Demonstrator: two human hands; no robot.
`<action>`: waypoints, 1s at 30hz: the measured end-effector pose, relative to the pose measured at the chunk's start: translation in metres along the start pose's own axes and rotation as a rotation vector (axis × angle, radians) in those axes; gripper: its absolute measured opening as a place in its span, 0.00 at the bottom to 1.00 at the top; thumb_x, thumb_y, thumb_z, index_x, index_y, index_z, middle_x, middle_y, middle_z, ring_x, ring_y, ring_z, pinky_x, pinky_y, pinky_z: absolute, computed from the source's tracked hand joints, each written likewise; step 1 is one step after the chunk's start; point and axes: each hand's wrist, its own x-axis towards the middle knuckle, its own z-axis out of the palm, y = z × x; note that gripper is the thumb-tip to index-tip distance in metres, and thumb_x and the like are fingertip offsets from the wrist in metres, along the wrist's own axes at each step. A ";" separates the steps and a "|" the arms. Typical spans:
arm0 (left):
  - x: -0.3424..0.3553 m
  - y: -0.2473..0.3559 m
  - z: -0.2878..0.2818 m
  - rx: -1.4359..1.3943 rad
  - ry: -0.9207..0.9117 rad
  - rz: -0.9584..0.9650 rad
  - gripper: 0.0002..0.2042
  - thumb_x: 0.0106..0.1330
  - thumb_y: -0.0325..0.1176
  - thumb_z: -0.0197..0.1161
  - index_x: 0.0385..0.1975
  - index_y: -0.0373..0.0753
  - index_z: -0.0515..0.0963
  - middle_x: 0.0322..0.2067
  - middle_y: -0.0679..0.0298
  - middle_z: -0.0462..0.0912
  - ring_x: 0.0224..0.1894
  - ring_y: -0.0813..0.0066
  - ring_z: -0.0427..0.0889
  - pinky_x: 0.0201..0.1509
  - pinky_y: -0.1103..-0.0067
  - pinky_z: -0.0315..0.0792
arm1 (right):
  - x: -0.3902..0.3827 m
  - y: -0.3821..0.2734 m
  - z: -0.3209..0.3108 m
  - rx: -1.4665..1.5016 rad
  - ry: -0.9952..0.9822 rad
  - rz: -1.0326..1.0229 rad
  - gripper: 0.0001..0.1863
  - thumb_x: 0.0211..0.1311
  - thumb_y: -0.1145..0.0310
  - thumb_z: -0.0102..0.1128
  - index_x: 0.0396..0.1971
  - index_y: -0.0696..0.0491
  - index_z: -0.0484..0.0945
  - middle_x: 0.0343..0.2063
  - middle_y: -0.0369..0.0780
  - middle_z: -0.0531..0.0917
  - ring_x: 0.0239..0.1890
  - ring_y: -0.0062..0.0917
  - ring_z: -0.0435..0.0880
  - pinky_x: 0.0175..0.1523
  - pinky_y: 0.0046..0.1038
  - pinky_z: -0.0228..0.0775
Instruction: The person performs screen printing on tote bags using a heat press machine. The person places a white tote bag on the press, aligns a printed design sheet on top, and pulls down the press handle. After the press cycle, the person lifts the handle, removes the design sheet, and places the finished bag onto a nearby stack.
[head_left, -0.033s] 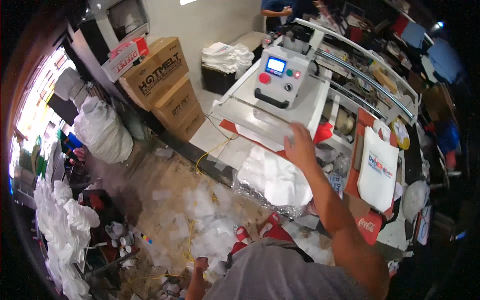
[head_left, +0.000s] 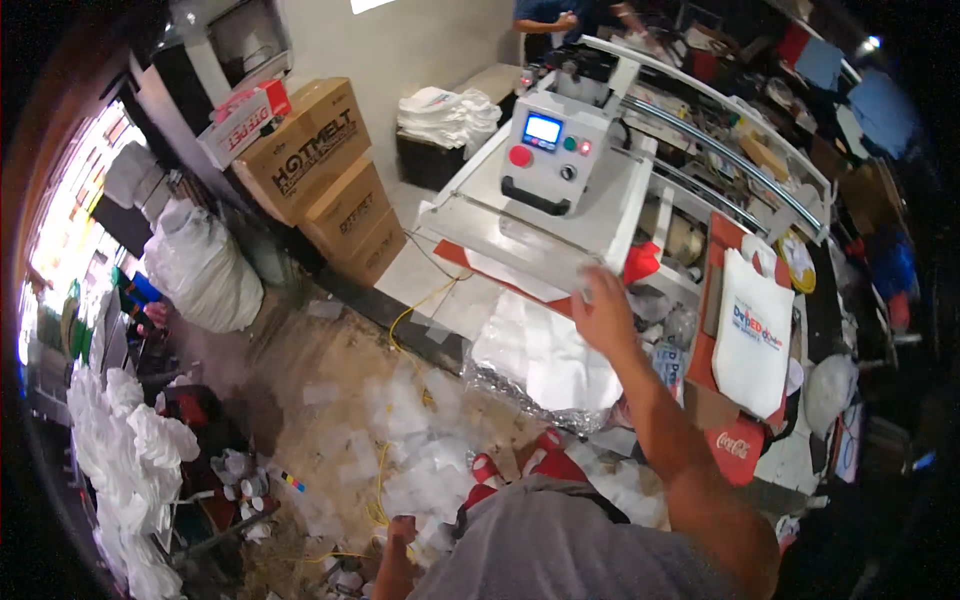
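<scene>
My right hand [head_left: 602, 312] hovers at the near edge of a heat press, beside its flat metal plate [head_left: 515, 245]. Its fingers look loosely apart, partly blurred, with nothing visible in them. Just below that hand lies a stack of white fabric bags [head_left: 540, 355] on crinkled clear plastic. On a red-orange pad [head_left: 706, 310] to the right, a white bag with a coloured print [head_left: 750, 340] lies flat. The press has a grey control box [head_left: 550, 165] with a lit screen and a black handle. Low by my side, my left hand [head_left: 402, 530] is curled closed; anything inside is hidden.
Cardboard boxes [head_left: 310, 150] are stacked against the wall, left of the press. A yellow cord [head_left: 402, 325] trails across the floor among scattered white sheets. White bags hang in a bunch [head_left: 130, 450] at far left. Another person [head_left: 548, 18] stands behind the press.
My right hand has drawn slightly back toward me from the plate, its fingers a little more bent. The left hand stays low by my side. The whole view has shifted a little.
</scene>
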 end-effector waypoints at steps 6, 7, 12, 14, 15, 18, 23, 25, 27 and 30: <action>0.045 0.031 -0.008 -0.056 -0.061 -0.261 0.07 0.65 0.43 0.56 0.31 0.49 0.75 0.26 0.68 0.75 0.24 0.64 0.76 0.21 0.65 0.66 | -0.201 0.043 -0.087 0.065 -0.161 0.519 0.10 0.60 0.69 0.62 0.40 0.57 0.78 0.37 0.49 0.81 0.43 0.46 0.81 0.49 0.41 0.74; 0.057 0.044 -0.006 -0.115 -0.081 -0.332 0.07 0.64 0.44 0.55 0.32 0.50 0.76 0.28 0.69 0.75 0.27 0.65 0.77 0.22 0.64 0.67 | -0.229 0.053 -0.103 0.100 -0.176 0.653 0.10 0.61 0.70 0.61 0.39 0.57 0.78 0.35 0.49 0.82 0.40 0.46 0.82 0.46 0.40 0.75; 0.120 0.130 0.047 -0.080 0.001 -0.466 0.10 0.64 0.41 0.56 0.39 0.46 0.77 0.33 0.68 0.79 0.31 0.68 0.83 0.23 0.66 0.74 | -0.309 0.137 -0.172 -0.047 -0.011 0.635 0.08 0.60 0.72 0.61 0.37 0.59 0.77 0.33 0.49 0.82 0.35 0.44 0.84 0.41 0.40 0.76; 0.146 0.170 0.085 0.146 0.067 -0.336 0.10 0.66 0.38 0.55 0.40 0.40 0.77 0.33 0.65 0.81 0.28 0.69 0.83 0.22 0.69 0.75 | -0.316 0.163 -0.206 -0.103 0.065 0.734 0.08 0.62 0.71 0.59 0.37 0.59 0.78 0.33 0.49 0.83 0.36 0.45 0.83 0.40 0.40 0.76; 0.157 0.186 0.104 0.251 0.105 -0.271 0.11 0.67 0.37 0.55 0.40 0.37 0.77 0.32 0.63 0.82 0.26 0.69 0.84 0.21 0.71 0.75 | -0.316 0.177 -0.224 -0.101 0.083 0.750 0.08 0.63 0.70 0.59 0.37 0.59 0.78 0.33 0.49 0.83 0.36 0.45 0.83 0.41 0.40 0.76; 0.174 0.237 0.178 0.310 0.158 -0.159 0.15 0.67 0.40 0.55 0.39 0.34 0.78 0.31 0.59 0.84 0.25 0.70 0.84 0.26 0.73 0.78 | -0.305 0.214 -0.281 -0.011 0.129 0.872 0.08 0.64 0.69 0.59 0.37 0.59 0.79 0.34 0.49 0.83 0.36 0.44 0.83 0.42 0.38 0.76; 0.174 0.282 0.293 0.492 0.053 0.121 0.16 0.68 0.40 0.58 0.43 0.32 0.80 0.34 0.55 0.86 0.32 0.65 0.86 0.39 0.71 0.80 | -0.290 0.345 -0.312 -0.117 0.294 0.781 0.09 0.64 0.69 0.60 0.36 0.60 0.81 0.34 0.49 0.83 0.36 0.41 0.83 0.43 0.36 0.76; 0.168 0.290 0.331 0.547 0.060 0.163 0.14 0.67 0.38 0.61 0.43 0.33 0.81 0.36 0.52 0.86 0.41 0.62 0.87 0.46 0.70 0.79 | -0.256 0.389 -0.325 -0.071 0.343 0.746 0.08 0.63 0.70 0.60 0.36 0.60 0.81 0.34 0.50 0.83 0.38 0.41 0.83 0.46 0.37 0.75; 0.159 0.303 0.366 0.654 0.026 0.261 0.14 0.67 0.38 0.61 0.43 0.34 0.81 0.38 0.51 0.86 0.43 0.60 0.87 0.48 0.68 0.79 | -0.231 0.444 -0.336 -0.136 0.268 0.743 0.09 0.62 0.71 0.60 0.38 0.60 0.82 0.34 0.50 0.83 0.40 0.42 0.83 0.49 0.38 0.75; 0.140 0.351 0.417 0.607 -0.006 0.240 0.13 0.67 0.38 0.62 0.43 0.35 0.81 0.39 0.51 0.86 0.43 0.59 0.87 0.47 0.68 0.80 | -0.217 0.521 -0.333 -0.230 0.273 0.697 0.12 0.59 0.71 0.62 0.40 0.61 0.82 0.37 0.51 0.83 0.42 0.43 0.83 0.50 0.38 0.75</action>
